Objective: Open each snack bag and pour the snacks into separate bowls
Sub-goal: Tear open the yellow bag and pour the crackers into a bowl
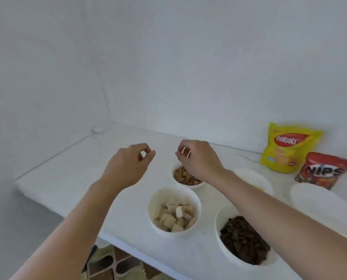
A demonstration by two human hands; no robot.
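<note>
My left hand (128, 164) hovers above the white table (71, 170), thumb and forefinger tips meeting, nothing visible between them. My right hand (196, 158) hovers over the far bowl of brown snack pieces (173, 171), fingers curled, nothing clearly held. A bowl of pale wafer pieces (154, 201) sits nearer me. At the front right is a bowl of dark brown snacks (219, 219). A yellow Nabati bag (289, 150) stands upright at the back right, with a red Nips bag (326, 170) leaning in front of it.
Another white bowl (255, 176) sits half hidden behind my right forearm. A further white bowl (318, 201) lies at the right, below the Nips bag. White walls close off the back and left. A small white object (97, 129) sits in the far corner. The table's front edge overhangs a patterned floor (116, 263).
</note>
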